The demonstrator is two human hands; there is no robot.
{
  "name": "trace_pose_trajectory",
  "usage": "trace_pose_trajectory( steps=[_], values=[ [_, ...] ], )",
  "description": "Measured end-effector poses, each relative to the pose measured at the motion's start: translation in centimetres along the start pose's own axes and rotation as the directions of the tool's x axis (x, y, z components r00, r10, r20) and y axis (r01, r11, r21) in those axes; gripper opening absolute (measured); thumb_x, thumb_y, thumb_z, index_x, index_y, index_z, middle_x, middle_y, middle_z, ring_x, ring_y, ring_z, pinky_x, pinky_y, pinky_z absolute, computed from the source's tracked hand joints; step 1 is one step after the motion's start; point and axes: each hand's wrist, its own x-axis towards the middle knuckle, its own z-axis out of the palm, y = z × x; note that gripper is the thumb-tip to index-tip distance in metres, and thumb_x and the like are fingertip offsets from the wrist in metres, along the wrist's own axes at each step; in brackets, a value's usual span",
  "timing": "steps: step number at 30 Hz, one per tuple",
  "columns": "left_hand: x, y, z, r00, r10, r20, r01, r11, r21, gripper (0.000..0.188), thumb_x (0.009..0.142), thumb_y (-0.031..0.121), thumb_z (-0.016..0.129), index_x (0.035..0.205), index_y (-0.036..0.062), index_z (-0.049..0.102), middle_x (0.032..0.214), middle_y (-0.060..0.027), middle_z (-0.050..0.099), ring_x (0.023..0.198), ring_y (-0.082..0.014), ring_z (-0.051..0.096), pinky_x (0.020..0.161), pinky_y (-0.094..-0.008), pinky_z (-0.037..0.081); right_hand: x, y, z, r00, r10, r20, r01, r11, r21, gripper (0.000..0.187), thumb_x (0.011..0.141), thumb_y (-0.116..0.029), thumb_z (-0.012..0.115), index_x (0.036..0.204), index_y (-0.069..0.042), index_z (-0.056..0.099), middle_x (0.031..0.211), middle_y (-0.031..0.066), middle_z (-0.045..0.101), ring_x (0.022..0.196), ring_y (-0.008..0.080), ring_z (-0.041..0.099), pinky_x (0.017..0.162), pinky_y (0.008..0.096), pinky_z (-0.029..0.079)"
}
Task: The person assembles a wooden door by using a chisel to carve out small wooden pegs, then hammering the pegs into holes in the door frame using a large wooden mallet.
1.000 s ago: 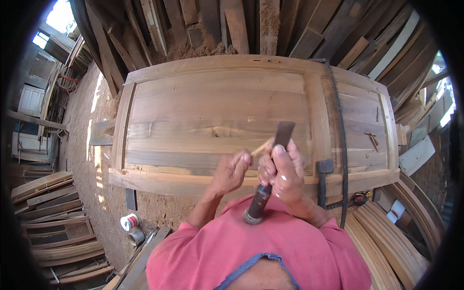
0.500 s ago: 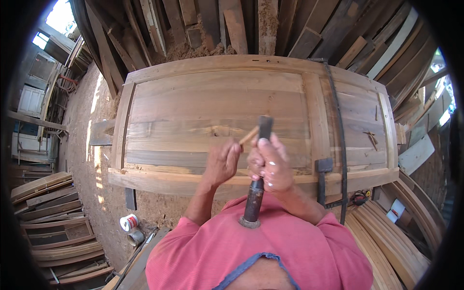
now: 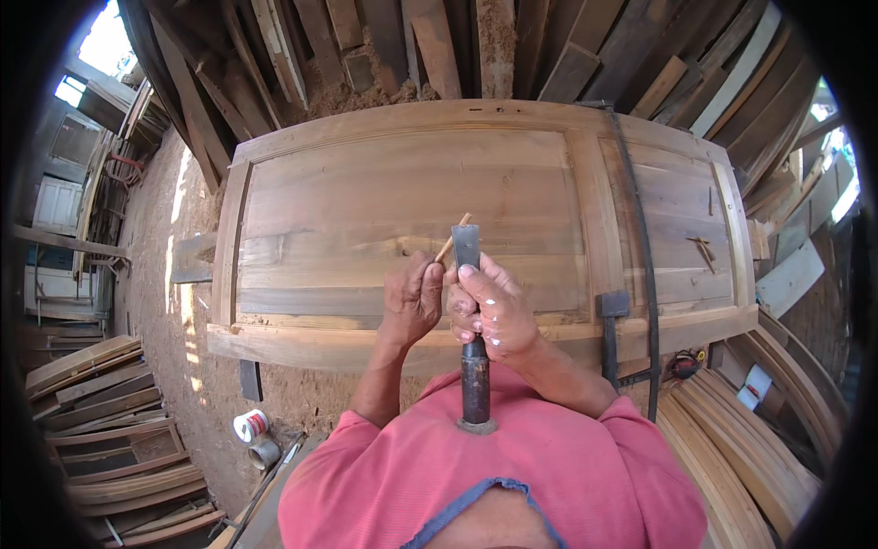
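Note:
In my right hand [image 3: 495, 306], spotted with white, is a wide chisel [image 3: 466, 245]. Its blade points away from me, and the end of its dark handle rests against my chest. Between the thumb and fingers of my left hand [image 3: 412, 295] I pinch a thin wooden peg [image 3: 448, 245], tilted with its upper end beside the blade. Both hands are above a large panelled wooden door [image 3: 402, 188] lying flat. Whether the peg touches the blade I cannot tell.
A long dark bar clamp [image 3: 640, 229] crosses the door's right part. Several wooden pegs [image 3: 704, 252] lie on the right panel. Planks [image 3: 585, 55] lean behind; stacked boards [image 3: 119, 412] stand left. A white tub [image 3: 249, 425] sits on the ground, and a tape measure [image 3: 684, 366] lies at right.
Both hands have shifted slightly left with the chisel and peg. The blade now shows its broad face more squarely, and the peg has turned steeper, closer to upright.

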Motion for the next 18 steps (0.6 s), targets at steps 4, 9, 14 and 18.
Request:
trace_pose_trajectory(
  steps=[4, 9, 14, 18],
  values=[
    [-1.1, 0.7, 0.4, 0.998, -0.055, 0.013, 0.055, 0.996, -0.073, 0.013, 0.097, 0.012, 0.052, 0.091, 0.0028, 0.058, 0.071, -0.0135, 0.052, 0.054, -0.0332, 0.052, 0.048, -0.0381, 0.039, -0.8, -0.4, -0.4, 0.998, -0.043, -0.036, 0.042, 0.999, -0.029, 0.019, 0.099, -0.028, 0.051, 0.103, -0.009, 0.051, 0.067, -0.0021, 0.044, 0.048, 0.0046, 0.037, 0.045, 0.0226, 0.039],
    [-1.2, 1.3, 0.8, 0.994, -0.07, 0.079, 0.074, 0.996, -0.043, 0.016, 0.097, 0.014, 0.051, 0.088, 0.0032, 0.058, 0.067, -0.0141, 0.05, 0.056, -0.0322, 0.055, 0.05, -0.0365, 0.04, -1.6, -0.6, -0.9, 0.993, -0.093, -0.07, 0.089, 0.994, -0.058, 0.019, 0.101, -0.026, 0.048, 0.103, -0.008, 0.05, 0.067, -0.0023, 0.044, 0.047, 0.004, 0.035, 0.044, 0.0221, 0.038],
    [-9.4, -1.0, 0.3, 0.956, -0.218, 0.198, 0.261, 0.938, -0.227, 0.022, 0.099, 0.017, 0.047, 0.083, 0.0055, 0.056, 0.059, -0.007, 0.048, 0.051, -0.0188, 0.051, 0.049, -0.034, 0.038, -4.9, -5.2, -1.4, 0.862, -0.501, -0.079, 0.486, 0.86, -0.153, 0.017, 0.102, -0.025, 0.045, 0.102, -0.008, 0.05, 0.065, -0.002, 0.043, 0.045, 0.0041, 0.034, 0.042, 0.0218, 0.037],
    [-6.0, -2.8, 1.3, 0.717, -0.522, 0.461, 0.576, 0.072, -0.814, 0.029, 0.101, 0.026, 0.044, 0.083, 0.0074, 0.055, 0.056, 0.0006, 0.046, 0.053, -0.0079, 0.047, 0.047, -0.0277, 0.036, -2.9, -4.0, -2.5, 0.93, -0.289, -0.225, 0.278, 0.957, -0.081, 0.017, 0.102, -0.023, 0.044, 0.1, -0.008, 0.05, 0.066, -0.0022, 0.042, 0.046, 0.0046, 0.035, 0.042, 0.0228, 0.038]
  ],
)
